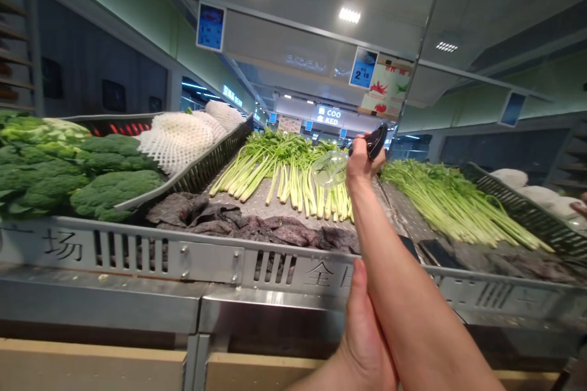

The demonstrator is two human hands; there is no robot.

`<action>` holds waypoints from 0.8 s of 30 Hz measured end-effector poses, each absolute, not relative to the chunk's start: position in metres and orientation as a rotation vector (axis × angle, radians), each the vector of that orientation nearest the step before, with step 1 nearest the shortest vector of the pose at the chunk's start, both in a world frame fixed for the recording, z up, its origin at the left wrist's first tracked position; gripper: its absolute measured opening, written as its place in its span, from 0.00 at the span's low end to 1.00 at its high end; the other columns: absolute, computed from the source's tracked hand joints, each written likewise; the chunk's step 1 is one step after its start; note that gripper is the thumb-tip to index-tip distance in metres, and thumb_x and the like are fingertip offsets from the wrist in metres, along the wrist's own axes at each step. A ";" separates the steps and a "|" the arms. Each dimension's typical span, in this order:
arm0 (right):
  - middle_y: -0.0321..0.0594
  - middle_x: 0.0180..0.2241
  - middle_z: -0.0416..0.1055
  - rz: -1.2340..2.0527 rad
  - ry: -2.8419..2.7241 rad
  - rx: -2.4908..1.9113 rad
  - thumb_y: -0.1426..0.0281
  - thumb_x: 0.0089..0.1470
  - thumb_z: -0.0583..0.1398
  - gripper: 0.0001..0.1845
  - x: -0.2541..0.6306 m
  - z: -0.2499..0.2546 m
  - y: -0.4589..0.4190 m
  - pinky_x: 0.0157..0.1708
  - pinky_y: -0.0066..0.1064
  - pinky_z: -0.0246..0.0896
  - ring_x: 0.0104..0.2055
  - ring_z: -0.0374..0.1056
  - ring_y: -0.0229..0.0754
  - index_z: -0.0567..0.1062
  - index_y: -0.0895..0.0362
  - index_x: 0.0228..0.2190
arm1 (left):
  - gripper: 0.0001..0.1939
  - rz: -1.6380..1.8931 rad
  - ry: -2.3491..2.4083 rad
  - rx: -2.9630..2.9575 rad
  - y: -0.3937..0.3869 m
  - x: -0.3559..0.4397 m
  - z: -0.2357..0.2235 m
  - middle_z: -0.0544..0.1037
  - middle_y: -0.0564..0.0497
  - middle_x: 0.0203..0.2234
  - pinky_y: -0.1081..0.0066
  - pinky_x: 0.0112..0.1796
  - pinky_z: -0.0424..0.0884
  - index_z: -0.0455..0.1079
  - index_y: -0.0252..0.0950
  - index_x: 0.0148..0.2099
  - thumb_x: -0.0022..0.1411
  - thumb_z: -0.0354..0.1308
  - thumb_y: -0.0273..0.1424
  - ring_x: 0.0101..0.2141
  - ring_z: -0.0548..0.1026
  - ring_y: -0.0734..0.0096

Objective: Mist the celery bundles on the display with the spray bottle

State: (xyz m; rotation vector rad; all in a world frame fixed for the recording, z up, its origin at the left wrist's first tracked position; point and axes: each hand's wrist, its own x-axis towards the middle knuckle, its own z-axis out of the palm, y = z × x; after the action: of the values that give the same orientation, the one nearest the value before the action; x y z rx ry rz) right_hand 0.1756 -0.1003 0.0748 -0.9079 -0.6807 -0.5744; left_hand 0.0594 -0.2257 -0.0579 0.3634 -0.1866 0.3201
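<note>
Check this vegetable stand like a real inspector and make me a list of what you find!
Surface: steel display stand with a perforated metal tray.
Things in hand: right hand raised, gripping a dark glossy object, kind hard to tell; a clear plastic bag beside it.
Clutter: dark damp cloths along the front; broccoli, netted white produce and long-stemmed greens are displayed.
Hands: left hand low, by the right forearm, in front of the stand.
Cables: nothing seen.
Surroundings: shop aisle with hanging price screens and a COOKED sign.
</note>
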 end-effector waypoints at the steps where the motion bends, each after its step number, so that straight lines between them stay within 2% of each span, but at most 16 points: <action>1: 0.38 0.32 0.66 -0.613 -0.714 -0.908 0.68 0.41 0.52 0.15 0.173 0.074 -0.101 0.36 0.28 0.58 0.32 0.62 0.35 0.65 0.60 0.34 | 0.36 0.353 -0.210 0.366 -0.219 0.058 -0.054 0.71 0.38 0.42 0.62 0.47 0.61 0.62 0.27 0.50 0.52 0.40 0.53 0.47 0.67 0.56; 3: 0.38 0.31 0.67 -0.685 -0.765 -0.929 0.68 0.41 0.52 0.15 0.173 0.070 -0.104 0.35 0.29 0.58 0.32 0.63 0.35 0.65 0.60 0.34 | 0.38 0.436 -0.225 0.378 -0.202 0.053 -0.045 0.68 0.35 0.45 0.62 0.47 0.62 0.59 0.26 0.51 0.51 0.40 0.54 0.47 0.66 0.56; 7: 0.37 0.30 0.68 -0.765 -0.756 -0.968 0.69 0.38 0.53 0.15 0.190 0.054 -0.111 0.36 0.31 0.58 0.31 0.65 0.38 0.67 0.59 0.32 | 0.40 0.656 -0.096 0.487 -0.151 0.034 -0.027 0.64 0.34 0.49 0.66 0.47 0.63 0.52 0.23 0.55 0.52 0.40 0.53 0.49 0.65 0.62; 11: 0.36 0.27 0.69 -0.753 -0.673 -1.061 0.69 0.36 0.55 0.14 0.209 0.033 -0.117 0.33 0.31 0.59 0.29 0.65 0.39 0.69 0.58 0.30 | 0.36 0.909 0.168 1.342 -0.090 0.012 0.000 0.68 0.35 0.46 0.68 0.45 0.64 0.63 0.22 0.47 0.56 0.30 0.49 0.47 0.66 0.66; 13: 0.35 0.28 0.69 -0.752 -0.674 -1.101 0.69 0.35 0.55 0.14 0.214 0.026 -0.118 0.33 0.32 0.59 0.29 0.65 0.39 0.70 0.58 0.30 | 0.29 1.006 0.405 1.693 -0.065 0.006 0.014 0.66 0.36 0.47 0.66 0.46 0.62 0.67 0.25 0.41 0.56 0.38 0.45 0.51 0.61 0.64; 15: 0.35 0.27 0.69 -0.745 -0.680 -1.106 0.69 0.35 0.55 0.14 0.216 0.023 -0.116 0.33 0.32 0.59 0.29 0.65 0.39 0.70 0.57 0.30 | 0.25 1.102 0.526 1.831 -0.053 0.007 0.020 0.58 0.40 0.54 0.62 0.50 0.55 0.66 0.26 0.45 0.49 0.53 0.40 0.56 0.50 0.60; 16: 0.35 0.27 0.69 -0.738 -0.677 -1.095 0.69 0.35 0.55 0.14 0.217 0.024 -0.114 0.33 0.32 0.59 0.29 0.65 0.39 0.70 0.57 0.30 | 0.27 1.109 0.518 1.867 -0.055 0.011 0.017 0.54 0.42 0.56 0.59 0.52 0.51 0.64 0.30 0.48 0.44 0.58 0.37 0.57 0.47 0.58; 18: 0.34 0.26 0.69 -0.722 -0.664 -1.050 0.69 0.35 0.55 0.14 0.217 0.029 -0.109 0.33 0.33 0.59 0.29 0.65 0.39 0.70 0.57 0.30 | 0.32 0.946 0.438 1.926 -0.074 0.023 -0.004 0.55 0.44 0.56 0.58 0.52 0.49 0.61 0.36 0.50 0.40 0.61 0.37 0.56 0.51 0.56; 19: 0.34 0.26 0.68 -0.708 -0.656 -1.012 0.69 0.35 0.55 0.14 0.216 0.034 -0.105 0.34 0.33 0.59 0.29 0.65 0.39 0.69 0.57 0.30 | 0.31 0.778 0.368 1.901 -0.091 0.031 -0.022 0.60 0.43 0.53 0.57 0.51 0.51 0.61 0.37 0.50 0.42 0.59 0.41 0.53 0.57 0.57; 21: 0.34 0.27 0.67 -0.669 -0.641 -0.903 0.69 0.35 0.54 0.14 0.213 0.045 -0.098 0.34 0.33 0.60 0.30 0.65 0.38 0.68 0.58 0.30 | 0.28 0.406 0.276 1.641 -0.133 0.051 -0.065 0.70 0.39 0.44 0.56 0.46 0.58 0.64 0.32 0.46 0.47 0.51 0.47 0.45 0.66 0.55; 22: 0.35 0.28 0.67 -0.642 -0.636 -0.840 0.69 0.36 0.54 0.14 0.210 0.051 -0.094 0.34 0.33 0.60 0.31 0.65 0.38 0.68 0.58 0.31 | 0.29 0.311 0.286 1.462 -0.154 0.061 -0.088 0.71 0.38 0.41 0.56 0.43 0.61 0.66 0.30 0.43 0.50 0.45 0.50 0.42 0.69 0.55; 24: 0.35 0.29 0.66 -0.606 -0.617 -0.728 0.69 0.38 0.53 0.14 0.201 0.062 -0.088 0.34 0.32 0.60 0.31 0.64 0.36 0.66 0.58 0.32 | 0.31 0.191 0.274 1.102 -0.190 0.079 -0.125 0.74 0.39 0.35 0.59 0.39 0.64 0.67 0.29 0.40 0.50 0.42 0.53 0.38 0.70 0.56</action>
State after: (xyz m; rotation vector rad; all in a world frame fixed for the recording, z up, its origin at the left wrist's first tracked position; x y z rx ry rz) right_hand 0.2013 -0.0881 0.0616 -0.7282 -0.6168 -0.6057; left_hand 0.0785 -0.1899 -0.1249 1.1023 0.2743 0.1906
